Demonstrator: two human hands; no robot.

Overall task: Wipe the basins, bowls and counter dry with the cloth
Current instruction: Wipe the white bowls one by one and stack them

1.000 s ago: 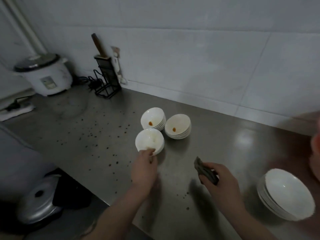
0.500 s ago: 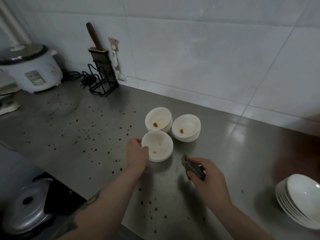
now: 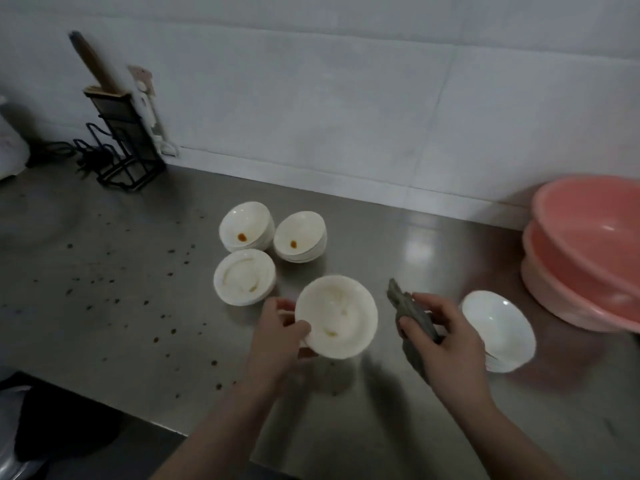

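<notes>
left hand point(image 3: 277, 336) at lower centre grips a white bowl point(image 3: 336, 316) by its left rim, thumb curled over the edge, fingers underneath; bowl is tilted toward the camera, with a faint smear inside; right hand point(image 3: 446, 337) just right of it pinches a bunched grey cloth point(image 3: 412, 317), thumb and curled fingers wrapped round it, cloth apart from the bowl; stack of white bowls point(image 3: 498, 329) right of that hand on the steel counter point(image 3: 104, 306); three more bowl stacks point(image 3: 270, 251) at centre, the two rear ones with an orange-brown spot inside; dark droplets point(image 3: 156, 289) scattered over the left counter; two nested pink basins point(image 3: 585, 251) at the right edge; black knife rack point(image 3: 121, 140) with a wooden handle at upper left, against the white tiled wall point(image 3: 346, 98)
</notes>
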